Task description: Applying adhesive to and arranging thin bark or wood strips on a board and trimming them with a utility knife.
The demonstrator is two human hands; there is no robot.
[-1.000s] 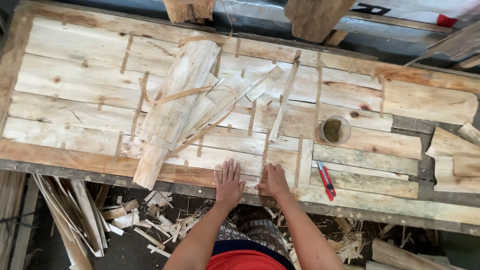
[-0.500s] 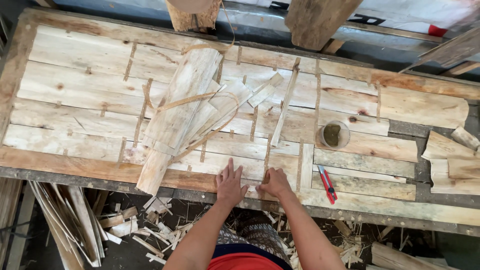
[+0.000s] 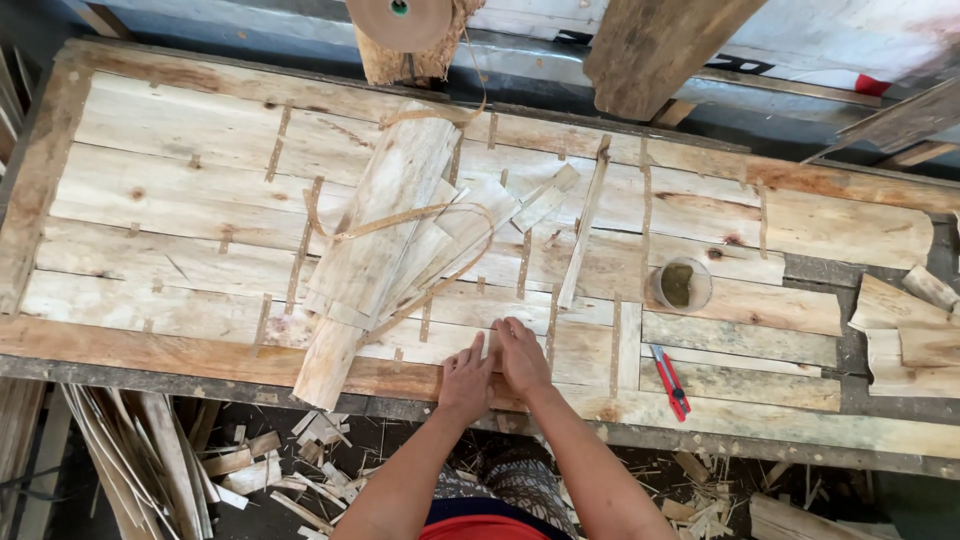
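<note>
My left hand (image 3: pixel 466 378) and my right hand (image 3: pixel 521 356) lie side by side, palms down, on a sheet of pale wood veneer pieces (image 3: pixel 200 200) that covers the workbench. Both press flat near the bench's near edge, fingers spread, over a seam where a short brown tape strip (image 3: pixel 492 347) shows between them. Neither hand holds anything. Just left of my hands a pile of loose veneer strips (image 3: pixel 385 240) lies slanted across the sheet, with a curl of brown tape over it.
A red utility knife (image 3: pixel 670 381) rests right of my hands. A small round pot (image 3: pixel 682 283) stands beyond it. A roll of brown tape (image 3: pixel 400 18) hangs at the far edge. Veneer offcuts (image 3: pixel 905 330) lie at right, scraps (image 3: pixel 250 465) on the floor.
Both hands have stayed pressed on the same seam, shifting only slightly along it. The camera view has dropped a little; nothing was picked up.
</note>
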